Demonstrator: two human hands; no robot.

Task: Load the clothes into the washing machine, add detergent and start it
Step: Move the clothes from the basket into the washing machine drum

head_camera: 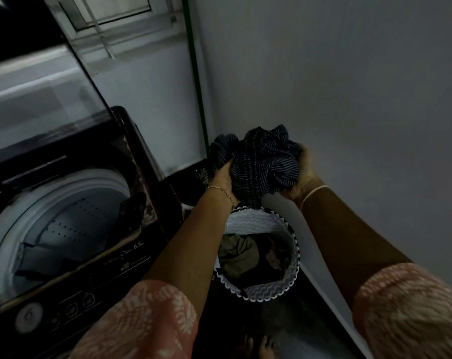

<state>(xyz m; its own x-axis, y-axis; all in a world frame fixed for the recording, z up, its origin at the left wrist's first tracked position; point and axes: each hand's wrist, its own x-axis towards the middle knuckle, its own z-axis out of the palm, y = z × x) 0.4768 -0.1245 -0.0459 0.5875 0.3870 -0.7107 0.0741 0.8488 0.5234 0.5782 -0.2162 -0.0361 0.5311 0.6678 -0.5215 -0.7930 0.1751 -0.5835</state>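
– Washing machine (72, 177) sits on the left, lid up. Where are the clothes?
– Some lie in the basket (258, 220) on the floor. The striped bundle (267, 164) is above it, between the left hand (223, 177) and right hand (304, 174), fingers curled round the cloth.
– How to do it well?
– Carry it left over the tub with the loose ends tucked in. Drop it inside.

Bunched dark striped garment (269, 161) above basket (261, 294) of clothes (240, 255), black washing machine (103, 281) lid (38, 86) up, drum (72, 224) seemingly part-filled
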